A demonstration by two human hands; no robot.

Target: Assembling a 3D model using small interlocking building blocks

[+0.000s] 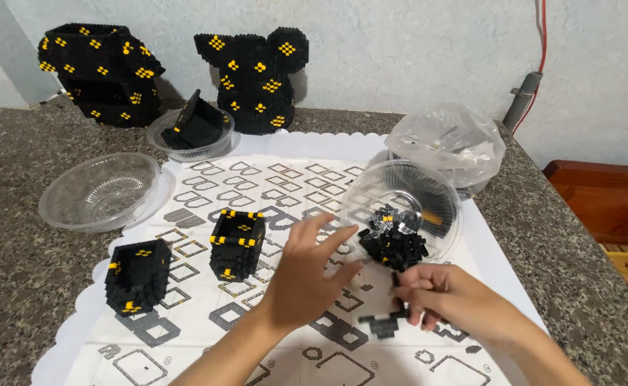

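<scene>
Just in front of the tilted clear bowl [407, 207], my right hand [446, 297] pinches small black bricks [382, 325] against the patterned mat [271, 186], fingers bunched tight — the bowl leans my way so its heap of loose pieces [393, 243] spills within reach. My left hand [303, 275] hovers beside the bowl, fingers spread, empty. Left of the bowl stand two finished blocks [237, 243]; nearer me, open mat remains.
</scene>
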